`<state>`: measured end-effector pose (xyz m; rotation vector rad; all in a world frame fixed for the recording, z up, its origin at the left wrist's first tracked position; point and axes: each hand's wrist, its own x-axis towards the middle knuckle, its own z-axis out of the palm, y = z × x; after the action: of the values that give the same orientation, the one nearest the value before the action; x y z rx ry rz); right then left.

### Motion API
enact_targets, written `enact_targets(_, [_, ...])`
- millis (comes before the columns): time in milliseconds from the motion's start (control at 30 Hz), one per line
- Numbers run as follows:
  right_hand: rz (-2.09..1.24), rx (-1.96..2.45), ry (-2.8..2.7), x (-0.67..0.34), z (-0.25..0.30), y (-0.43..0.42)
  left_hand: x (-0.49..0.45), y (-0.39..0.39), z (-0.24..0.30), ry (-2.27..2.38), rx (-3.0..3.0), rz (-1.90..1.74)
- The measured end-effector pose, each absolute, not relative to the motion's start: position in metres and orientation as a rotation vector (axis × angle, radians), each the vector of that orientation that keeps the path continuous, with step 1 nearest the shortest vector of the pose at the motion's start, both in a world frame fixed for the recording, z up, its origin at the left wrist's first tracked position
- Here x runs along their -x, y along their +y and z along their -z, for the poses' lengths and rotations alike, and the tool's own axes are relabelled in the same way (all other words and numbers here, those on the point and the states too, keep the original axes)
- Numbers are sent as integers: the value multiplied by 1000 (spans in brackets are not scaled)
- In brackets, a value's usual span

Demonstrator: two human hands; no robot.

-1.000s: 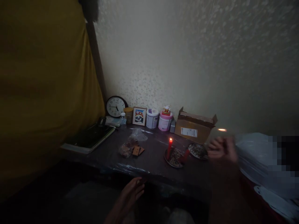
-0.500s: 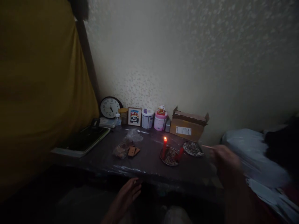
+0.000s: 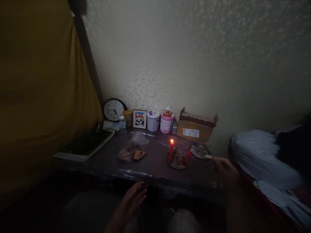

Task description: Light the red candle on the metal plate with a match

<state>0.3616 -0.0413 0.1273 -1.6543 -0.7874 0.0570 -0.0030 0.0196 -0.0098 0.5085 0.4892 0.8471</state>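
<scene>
Right hand (image 3: 225, 171) has neared the metal plate (image 3: 191, 149), grip apparently pinching a thin stick (image 3: 209, 156).

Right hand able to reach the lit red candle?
Probably yes. The right hand, holding thin sticks, is beside the table; the tilted second red candle is nearest in the way to the lit red candle, but reaching in front of it looks free.
</scene>
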Motion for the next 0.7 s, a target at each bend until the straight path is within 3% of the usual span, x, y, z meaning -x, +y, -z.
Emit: enact_targets(700, [46,1808,-673,-464,-48,-20,-1,20,10,564,-529,-831])
